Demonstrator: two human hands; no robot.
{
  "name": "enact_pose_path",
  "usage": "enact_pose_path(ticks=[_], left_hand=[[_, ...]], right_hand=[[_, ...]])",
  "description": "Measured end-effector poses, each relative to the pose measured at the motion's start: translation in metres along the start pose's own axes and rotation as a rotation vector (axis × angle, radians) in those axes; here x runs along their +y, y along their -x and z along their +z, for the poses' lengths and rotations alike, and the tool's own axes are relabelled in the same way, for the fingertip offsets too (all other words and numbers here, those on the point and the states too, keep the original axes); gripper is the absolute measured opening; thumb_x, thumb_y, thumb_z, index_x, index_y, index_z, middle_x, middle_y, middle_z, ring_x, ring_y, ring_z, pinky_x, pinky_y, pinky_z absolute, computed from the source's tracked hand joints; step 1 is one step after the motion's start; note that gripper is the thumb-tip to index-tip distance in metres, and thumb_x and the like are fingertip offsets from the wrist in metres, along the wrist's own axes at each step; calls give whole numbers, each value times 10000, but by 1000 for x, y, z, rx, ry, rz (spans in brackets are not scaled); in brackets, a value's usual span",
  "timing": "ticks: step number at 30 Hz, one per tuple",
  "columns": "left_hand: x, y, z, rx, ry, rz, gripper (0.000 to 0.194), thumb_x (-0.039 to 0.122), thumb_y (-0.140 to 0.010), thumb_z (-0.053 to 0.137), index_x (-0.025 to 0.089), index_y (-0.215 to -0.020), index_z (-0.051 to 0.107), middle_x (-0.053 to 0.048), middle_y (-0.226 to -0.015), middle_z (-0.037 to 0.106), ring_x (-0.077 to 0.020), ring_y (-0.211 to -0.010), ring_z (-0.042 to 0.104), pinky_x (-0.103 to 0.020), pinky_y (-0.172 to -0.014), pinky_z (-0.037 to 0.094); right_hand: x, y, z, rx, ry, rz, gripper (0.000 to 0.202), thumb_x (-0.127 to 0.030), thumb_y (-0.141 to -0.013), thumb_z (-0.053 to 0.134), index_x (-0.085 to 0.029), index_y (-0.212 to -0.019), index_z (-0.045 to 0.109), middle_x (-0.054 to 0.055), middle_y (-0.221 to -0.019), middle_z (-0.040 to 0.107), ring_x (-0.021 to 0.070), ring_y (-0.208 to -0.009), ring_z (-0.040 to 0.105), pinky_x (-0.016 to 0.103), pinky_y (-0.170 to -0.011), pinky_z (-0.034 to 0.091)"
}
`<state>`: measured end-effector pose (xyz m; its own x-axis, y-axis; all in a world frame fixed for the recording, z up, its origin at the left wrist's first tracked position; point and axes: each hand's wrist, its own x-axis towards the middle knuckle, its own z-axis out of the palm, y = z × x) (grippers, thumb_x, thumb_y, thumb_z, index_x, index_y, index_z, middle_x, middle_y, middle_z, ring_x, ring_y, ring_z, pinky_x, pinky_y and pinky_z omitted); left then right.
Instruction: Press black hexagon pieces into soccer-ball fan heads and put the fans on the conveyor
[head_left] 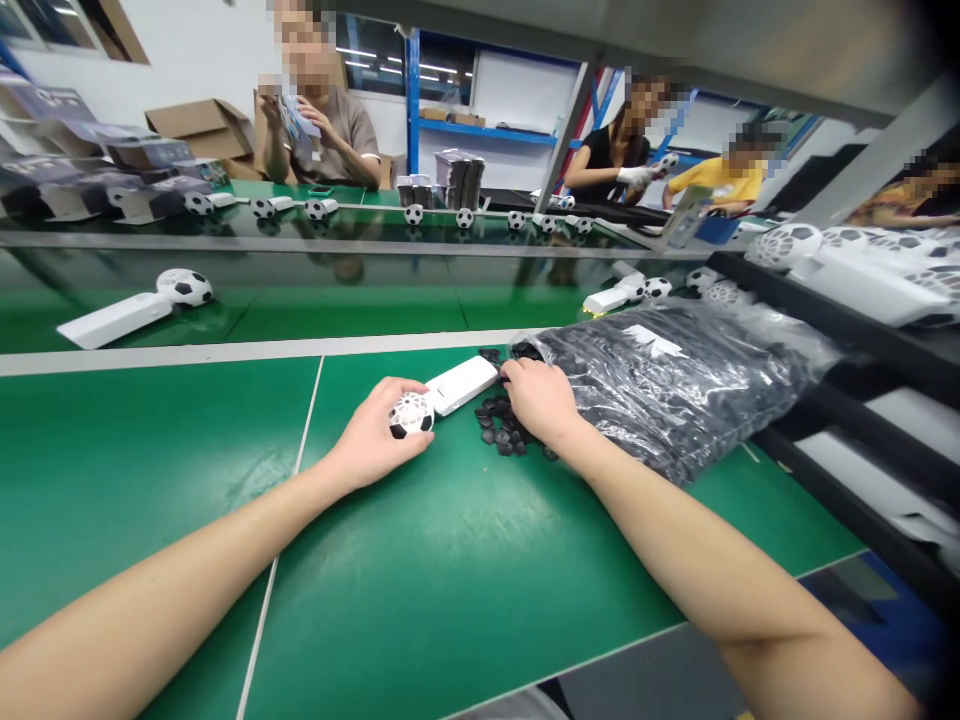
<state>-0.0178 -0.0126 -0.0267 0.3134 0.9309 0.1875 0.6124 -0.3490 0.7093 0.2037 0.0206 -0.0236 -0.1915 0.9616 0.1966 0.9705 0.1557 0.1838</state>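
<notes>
My left hand (379,432) is closed round the ball-shaped head of a white handheld fan (465,386) with a black-and-white football pattern. The fan lies tilted, its flat white handle pointing away to the right. Over a heap of small black plastic pieces (502,428), my right hand (541,398) has its fingers curled down beside the handle's far end. Whatever its fingertips pinch is hidden. Just right of that hand, a clear plastic bag (675,375) full of black pieces lies on the green table (420,580), its mouth toward the heap.
Beyond the table edge, a conveyor belt (337,300) carries another football fan (184,288) at left and several more at right. A black rack (847,310) holding fans stands at right. Across the belt, a person (330,130) handles a box near stacked cartons (135,170); other people sit farther right.
</notes>
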Motion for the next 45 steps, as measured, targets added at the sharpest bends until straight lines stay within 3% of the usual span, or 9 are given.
enact_pose_path(ticks=[5, 8, 12, 17, 22, 26, 32, 39, 45], left_hand=[[0, 0, 0, 9, -7, -1, 390, 262, -668, 587, 216, -1042, 489, -38, -1063, 497, -203, -912, 517, -344, -780, 428], [-2, 1, 0, 10, -10, -4, 406, 273, -670, 591, 219, -1057, 481, -36, -1064, 498, -205, -903, 523, -349, -779, 433], [-7, 1, 0, 4, -12, 63, 451, 268, -657, 611, 225, -1079, 458, -31, -1075, 487, -208, -952, 509, -353, -827, 422], [-12, -1, 1, 3, -21, 167, 474, 240, -648, 619, 220, -1085, 433, -39, -1084, 481, -216, -1031, 476, -363, -899, 391], [-13, -1, 2, 8, -27, 162, 483, 239, -653, 609, 218, -1098, 421, -44, -1087, 488, -217, -1008, 497, -359, -867, 417], [-12, -1, 2, 14, -43, 167, 482, 235, -644, 613, 203, -1089, 433, -49, -1075, 493, -217, -1010, 494, -354, -875, 412], [-11, -2, 2, 10, -56, 179, 460, 236, -655, 610, 199, -1082, 442, -50, -1074, 495, -214, -1013, 489, -352, -876, 410], [-13, -1, 1, 3, -37, 190, 451, 300, -685, 621, 212, -1089, 440, -54, -1090, 491, -218, -1034, 474, -369, -892, 400], [-13, -1, 1, 2, 1, 124, 497, 308, -665, 638, 217, -1106, 428, -48, -1097, 494, -215, -1019, 494, -369, -887, 406]], right_hand=[[2, -1, -3, 43, -59, -5, 154, -172, -845, 412, -147, -893, 556, 92, -879, 627, 239, -825, 579, 335, -686, 371], [0, 0, -6, 201, -229, -34, 166, -177, -852, 406, -138, -919, 553, 95, -882, 631, 228, -836, 574, 347, -731, 388], [-16, 10, -9, 379, -723, -304, 193, -190, -854, 431, -171, -1014, 536, 58, -964, 624, 160, -877, 568, 285, -787, 429], [-42, 27, -9, 304, -1035, -485, 161, -216, -863, 442, -204, -951, 576, 21, -916, 638, 125, -863, 579, 264, -799, 449], [-49, 31, -2, 238, -1055, -487, 183, -207, -832, 494, -197, -997, 573, 38, -940, 638, 136, -852, 583, 285, -783, 461], [-49, 30, 1, 240, -1065, -464, 125, -217, -829, 512, -189, -915, 597, 24, -883, 649, 124, -819, 589, 261, -770, 459], [-50, 32, 2, 169, -1121, -413, 143, -216, -861, 450, -177, -914, 577, 19, -835, 638, 112, -751, 588, 244, -714, 466], [-52, 33, 0, 255, -1090, -425, 100, -233, -841, 486, -188, -832, 575, 28, -822, 541, 128, -788, 532, 275, -745, 448], [-53, 34, -1, 247, -1136, -405, 87, -221, -867, 423, -190, -839, 499, 55, -947, 580, 142, -892, 546, 312, -811, 447]])
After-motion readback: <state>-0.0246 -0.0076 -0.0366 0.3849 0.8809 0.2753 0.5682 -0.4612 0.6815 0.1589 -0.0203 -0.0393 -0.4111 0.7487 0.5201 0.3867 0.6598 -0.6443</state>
